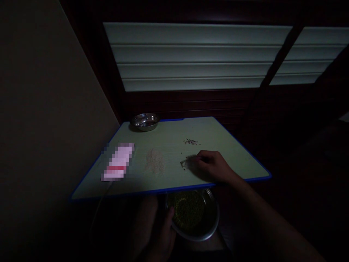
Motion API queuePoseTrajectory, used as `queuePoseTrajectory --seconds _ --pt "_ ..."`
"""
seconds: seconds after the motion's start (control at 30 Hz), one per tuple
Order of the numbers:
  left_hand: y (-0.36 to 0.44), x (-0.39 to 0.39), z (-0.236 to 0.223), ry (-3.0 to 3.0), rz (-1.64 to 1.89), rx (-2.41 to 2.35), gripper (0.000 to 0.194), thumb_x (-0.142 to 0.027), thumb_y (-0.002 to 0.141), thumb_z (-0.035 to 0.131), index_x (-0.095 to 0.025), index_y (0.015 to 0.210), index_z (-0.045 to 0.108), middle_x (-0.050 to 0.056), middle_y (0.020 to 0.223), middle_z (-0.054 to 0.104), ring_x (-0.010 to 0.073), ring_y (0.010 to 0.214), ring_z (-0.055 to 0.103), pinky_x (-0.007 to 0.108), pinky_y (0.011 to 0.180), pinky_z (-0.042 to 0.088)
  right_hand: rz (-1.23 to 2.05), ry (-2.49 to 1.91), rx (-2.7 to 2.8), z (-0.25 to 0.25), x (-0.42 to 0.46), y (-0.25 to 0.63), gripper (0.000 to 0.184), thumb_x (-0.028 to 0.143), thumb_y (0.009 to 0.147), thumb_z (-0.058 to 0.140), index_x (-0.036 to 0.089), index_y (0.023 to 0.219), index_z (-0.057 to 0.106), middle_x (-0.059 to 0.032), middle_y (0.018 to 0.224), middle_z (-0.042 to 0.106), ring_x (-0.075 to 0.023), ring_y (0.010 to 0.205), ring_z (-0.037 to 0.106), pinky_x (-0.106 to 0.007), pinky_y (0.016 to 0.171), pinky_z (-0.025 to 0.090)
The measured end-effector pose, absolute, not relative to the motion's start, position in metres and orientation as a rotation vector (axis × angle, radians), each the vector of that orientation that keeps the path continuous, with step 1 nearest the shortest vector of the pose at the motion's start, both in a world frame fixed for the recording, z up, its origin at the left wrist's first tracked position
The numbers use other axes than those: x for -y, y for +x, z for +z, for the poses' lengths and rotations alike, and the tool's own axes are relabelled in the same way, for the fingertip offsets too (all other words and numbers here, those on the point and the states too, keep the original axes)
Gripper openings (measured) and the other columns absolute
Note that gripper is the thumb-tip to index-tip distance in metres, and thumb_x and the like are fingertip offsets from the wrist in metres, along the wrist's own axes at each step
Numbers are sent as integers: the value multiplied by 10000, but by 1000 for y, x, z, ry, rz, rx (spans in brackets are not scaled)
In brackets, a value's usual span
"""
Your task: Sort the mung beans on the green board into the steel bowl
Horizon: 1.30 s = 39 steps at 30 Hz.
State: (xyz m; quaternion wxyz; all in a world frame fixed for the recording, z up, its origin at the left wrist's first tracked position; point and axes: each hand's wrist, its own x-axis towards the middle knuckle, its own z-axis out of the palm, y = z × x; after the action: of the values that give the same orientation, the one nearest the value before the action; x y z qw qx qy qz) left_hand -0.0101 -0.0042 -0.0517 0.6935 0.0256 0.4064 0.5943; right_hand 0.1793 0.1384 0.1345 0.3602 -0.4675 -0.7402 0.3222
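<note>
My right hand (pixel 211 165) rests on the pale table (pixel 240 160), fingers curled and pressed onto a small heap of dark grains (pixel 185 162) at its fingertips. Below the table's front edge my left hand (pixel 163 233) grips the rim of a steel bowl (pixel 212 225) filled with green beans (pixel 189 209). A second, smaller scatter of dark grains (pixel 191 141) lies farther back. A pile of white rice (pixel 155 162) sits left of my right hand.
An empty-looking steel bowl (pixel 145 121) stands at the table's far left corner. A blurred pink and white patch (pixel 118 162) lies on the left side. The table has a blue edge (pixel 122 193). A wall stands to the left, slatted shutters (pixel 196 54) behind.
</note>
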Motion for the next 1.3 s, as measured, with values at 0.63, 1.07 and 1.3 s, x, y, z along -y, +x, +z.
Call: queuePoseTrajectory --seconds 0.63,1.07,1.3 --pt "-12 5 -44 31 1320 -934 564 -277 863 709 -330 1417 619 37 1398 699 304 1431 502 492 1227 321 707 -1293 1937 133 -139 181 177 318 762 528 190 657 591 6 614 564 -143 615 495 -278 593 369" --pt "-16 8 -38 71 1282 -988 592 -315 847 724 -323 1429 612 44 1423 680 333 1474 437 499 1229 307 870 -1144 2044 136 -135 179 130 223 776 578 184 652 585 27 603 540 -117 588 448 -252 573 354" --pt "-32 9 -46 119 1298 -986 560 -321 871 676 -346 1427 612 9 1447 664 316 1507 380 487 1235 286 672 -1305 1990 136 -140 178 170 206 786 575 198 619 546 34 562 490 -121 568 436 -271 562 312"
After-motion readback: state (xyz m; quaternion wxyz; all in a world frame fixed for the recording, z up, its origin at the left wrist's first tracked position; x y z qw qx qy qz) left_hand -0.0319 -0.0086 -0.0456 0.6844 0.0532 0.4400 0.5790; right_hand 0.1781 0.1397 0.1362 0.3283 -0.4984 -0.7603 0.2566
